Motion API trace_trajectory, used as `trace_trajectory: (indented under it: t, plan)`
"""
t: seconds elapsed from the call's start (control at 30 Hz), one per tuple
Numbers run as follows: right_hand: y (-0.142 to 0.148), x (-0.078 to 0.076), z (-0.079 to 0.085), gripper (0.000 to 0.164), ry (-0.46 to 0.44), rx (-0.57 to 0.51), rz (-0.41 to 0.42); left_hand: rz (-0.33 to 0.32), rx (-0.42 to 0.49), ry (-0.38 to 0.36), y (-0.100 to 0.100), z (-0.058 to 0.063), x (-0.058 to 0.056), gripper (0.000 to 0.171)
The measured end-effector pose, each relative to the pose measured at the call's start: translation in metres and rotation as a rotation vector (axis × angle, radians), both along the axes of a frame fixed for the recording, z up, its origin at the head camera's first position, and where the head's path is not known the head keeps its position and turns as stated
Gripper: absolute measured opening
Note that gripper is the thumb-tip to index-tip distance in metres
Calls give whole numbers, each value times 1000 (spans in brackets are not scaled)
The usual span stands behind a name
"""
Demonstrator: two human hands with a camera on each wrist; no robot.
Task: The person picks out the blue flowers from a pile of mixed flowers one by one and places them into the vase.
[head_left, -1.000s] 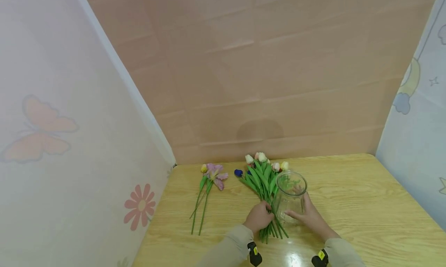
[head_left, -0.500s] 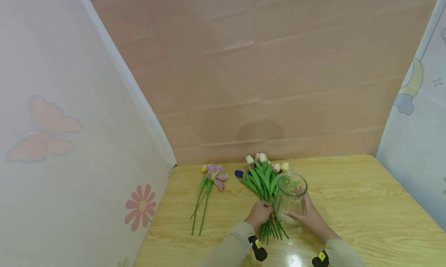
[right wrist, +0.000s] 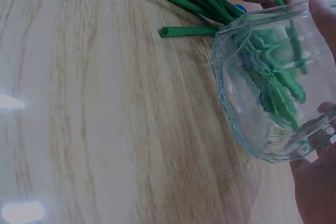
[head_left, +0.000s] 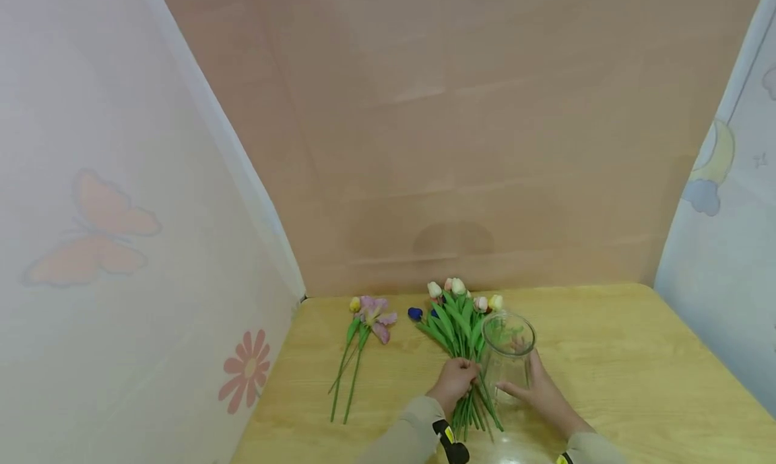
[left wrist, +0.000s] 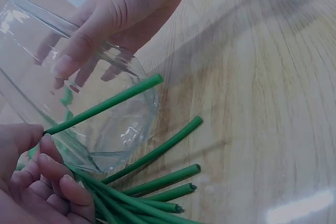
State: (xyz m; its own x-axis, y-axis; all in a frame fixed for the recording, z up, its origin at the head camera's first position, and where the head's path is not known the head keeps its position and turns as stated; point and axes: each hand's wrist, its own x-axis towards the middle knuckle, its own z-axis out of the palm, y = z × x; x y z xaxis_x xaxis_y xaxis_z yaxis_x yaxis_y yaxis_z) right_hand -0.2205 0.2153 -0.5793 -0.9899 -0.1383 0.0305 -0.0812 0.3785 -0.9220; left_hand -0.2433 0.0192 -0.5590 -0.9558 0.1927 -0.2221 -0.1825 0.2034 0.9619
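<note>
A bunch of tulips (head_left: 456, 322) with white, pink, yellow and blue heads lies in the middle of the table. My left hand (head_left: 455, 381) is over its stems; in the left wrist view its thumb and forefinger pinch one green stem (left wrist: 105, 104), raised apart from the other stems (left wrist: 157, 182). Just right of the bunch is a clear glass vase (head_left: 508, 363), its round rim uppermost. My right hand (head_left: 542, 390) grips the vase from the right, thumb in front and fingers behind the glass. Green leaves show through the vase (right wrist: 273, 82) in the right wrist view.
Left of the bunch lie a yellow flower (head_left: 355, 305) and a purple lily-like flower (head_left: 376, 318), stems pointing toward me. The wooden table (head_left: 612, 363) ends at a brown backdrop (head_left: 455, 147). Patterned white panels stand along the left (head_left: 182, 302) and right (head_left: 721, 275).
In the head view the table and everything on it now sit a little lower. My left fingers have shifted slightly at the stems; my right hand keeps its hold on the vase.
</note>
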Motion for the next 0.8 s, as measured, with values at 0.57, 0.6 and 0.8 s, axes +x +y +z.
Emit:
trace_trajectory:
  t: [0.57, 0.6, 0.8]
  plan:
    - [2, -5, 1, 108, 57, -32, 36, 298, -592, 482, -45, 15, -18, 14]
    - [1, -5, 1, 107, 57, -37, 36, 309, -607, 505, -49, 16, -18, 13]
    - [0, 4, 2, 106, 29, -41, 31, 336, -617, 630, -68, 29, -15, 16]
